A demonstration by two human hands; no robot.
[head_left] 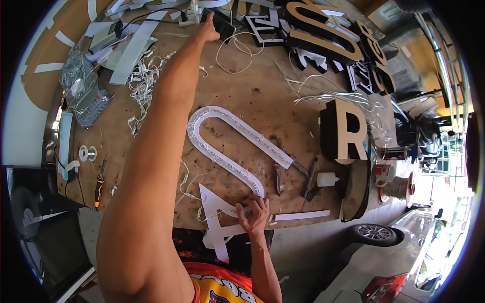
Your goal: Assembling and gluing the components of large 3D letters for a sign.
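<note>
Worn plywood bench (242, 96), scuffed and stained, fills the middle, with white strips and tangled white wires at its far left. An orange-handled screwdriver (99, 186) lies near the left edge beside a small metal spool (87, 153). Stretched far across the bench, the left hand (208, 31) touches a flat black device (222, 22) at the top edge; whether its fingers clasp it cannot be told. At centre lies a white plastic U (227, 144), flat, its channel studded with small lights. Just below, the right hand (254, 212) pinches a thin wire at the top of a white letter A (214, 222) that overhangs the near edge. Pliers (278, 179) and a white glue bottle (327, 179) lie right of it. Further right stands a boxy black letter R (346, 131) with a cream face.
</note>
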